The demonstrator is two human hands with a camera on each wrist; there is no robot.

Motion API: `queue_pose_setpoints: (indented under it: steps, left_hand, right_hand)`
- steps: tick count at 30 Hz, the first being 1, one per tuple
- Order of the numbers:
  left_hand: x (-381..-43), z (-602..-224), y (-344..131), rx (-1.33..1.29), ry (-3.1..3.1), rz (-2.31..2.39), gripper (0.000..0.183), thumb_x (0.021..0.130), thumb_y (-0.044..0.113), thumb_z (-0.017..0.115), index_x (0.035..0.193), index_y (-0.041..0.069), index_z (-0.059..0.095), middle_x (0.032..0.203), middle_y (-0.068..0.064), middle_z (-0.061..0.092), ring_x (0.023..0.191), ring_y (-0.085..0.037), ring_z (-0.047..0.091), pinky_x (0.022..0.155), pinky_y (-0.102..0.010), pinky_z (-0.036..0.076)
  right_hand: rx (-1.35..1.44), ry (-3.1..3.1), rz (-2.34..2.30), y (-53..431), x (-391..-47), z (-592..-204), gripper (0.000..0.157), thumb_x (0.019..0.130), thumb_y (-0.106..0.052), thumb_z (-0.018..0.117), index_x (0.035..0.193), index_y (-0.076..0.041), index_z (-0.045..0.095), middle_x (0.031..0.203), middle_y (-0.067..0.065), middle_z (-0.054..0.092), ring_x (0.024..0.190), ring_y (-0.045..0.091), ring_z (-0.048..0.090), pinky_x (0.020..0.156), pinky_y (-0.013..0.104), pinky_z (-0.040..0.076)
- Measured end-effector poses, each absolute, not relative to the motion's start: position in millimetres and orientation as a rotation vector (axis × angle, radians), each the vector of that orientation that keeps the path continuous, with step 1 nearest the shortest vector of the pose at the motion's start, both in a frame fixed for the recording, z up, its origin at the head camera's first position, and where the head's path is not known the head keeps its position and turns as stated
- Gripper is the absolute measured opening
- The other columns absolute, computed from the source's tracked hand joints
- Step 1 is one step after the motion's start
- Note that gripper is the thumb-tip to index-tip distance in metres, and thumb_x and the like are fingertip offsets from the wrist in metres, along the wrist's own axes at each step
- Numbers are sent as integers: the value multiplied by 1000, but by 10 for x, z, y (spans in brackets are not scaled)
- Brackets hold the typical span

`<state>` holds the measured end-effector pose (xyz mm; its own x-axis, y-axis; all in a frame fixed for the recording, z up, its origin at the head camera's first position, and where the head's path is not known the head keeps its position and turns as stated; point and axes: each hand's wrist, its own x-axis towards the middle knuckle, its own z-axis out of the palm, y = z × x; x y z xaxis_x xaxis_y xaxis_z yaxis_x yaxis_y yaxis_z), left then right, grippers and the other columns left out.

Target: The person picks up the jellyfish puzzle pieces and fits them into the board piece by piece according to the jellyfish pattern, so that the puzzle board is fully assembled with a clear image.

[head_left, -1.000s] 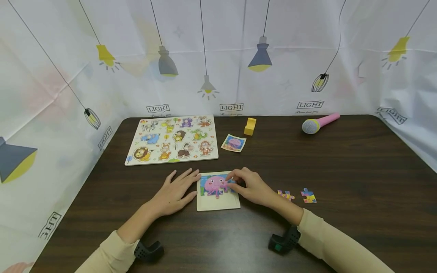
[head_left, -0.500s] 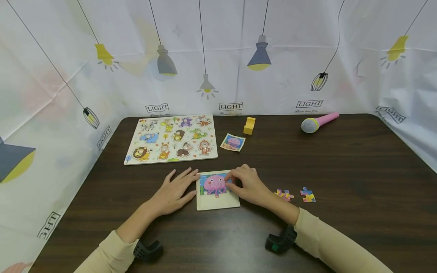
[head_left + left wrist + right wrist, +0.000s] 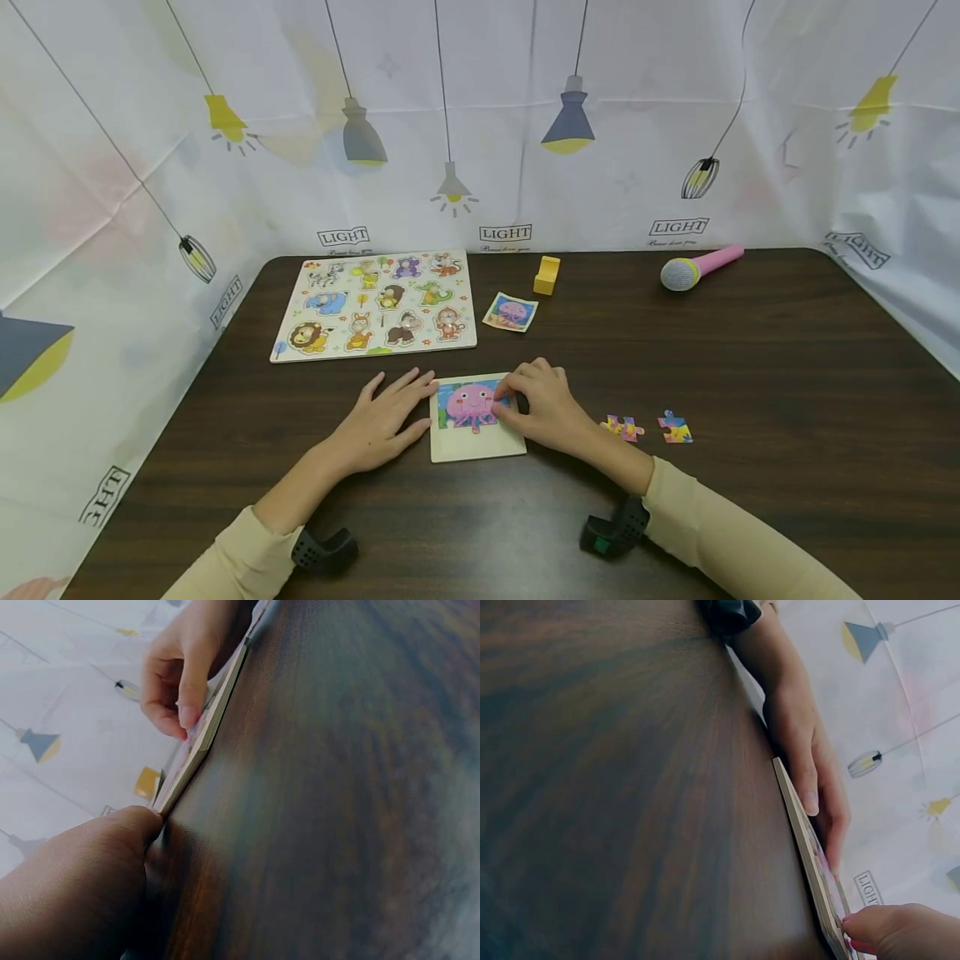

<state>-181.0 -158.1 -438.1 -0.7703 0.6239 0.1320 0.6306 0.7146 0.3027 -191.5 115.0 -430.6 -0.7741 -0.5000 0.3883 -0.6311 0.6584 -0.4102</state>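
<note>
A light wooden puzzle board (image 3: 477, 448) lies flat on the table, with a pink octopus picture (image 3: 470, 402) in its upper part and bare wood below. My left hand (image 3: 381, 429) rests flat with fingers spread, its fingertips and thumb touching the board's left edge. Over the right side of the picture, my right hand (image 3: 546, 408) pinches a jigsaw piece against the board between thumb and forefinger. Those fingers mostly hide the piece; a bit of pink shows by the fingertips in the left wrist view. Two loose jigsaw pieces, one partly pink (image 3: 622, 428) and one blue and yellow (image 3: 676, 427), lie right of the hand.
Behind the left hand lies a large animal puzzle board (image 3: 375, 307). A small octopus picture card (image 3: 511, 312) and a yellow block (image 3: 547, 276) are beside it. A pink toy microphone (image 3: 701, 268) sits at the back right, near the patterned cloth backdrop.
The jigsaw piece at my right fingertips has settled closer against the octopus picture, and the gap seen there has closed. My right hand has shifted slightly left. My left hand stays put.
</note>
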Motion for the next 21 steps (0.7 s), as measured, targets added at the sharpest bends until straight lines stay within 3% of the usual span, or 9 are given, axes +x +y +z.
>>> queue_pose_setpoints:
  steps: [21]
  left_hand:
    - [-1806,-4365,-1579,-1074,-2865,-534,53,96,39,41,143,15,34,149,-2,25,137,-21,18,104,-57,6]
  right_hand:
    - [882,-2641,801,1171,-1903,-4268,12,78,-28,73,82,-22,65,77,-6,52,80,13,39,70,37,25]
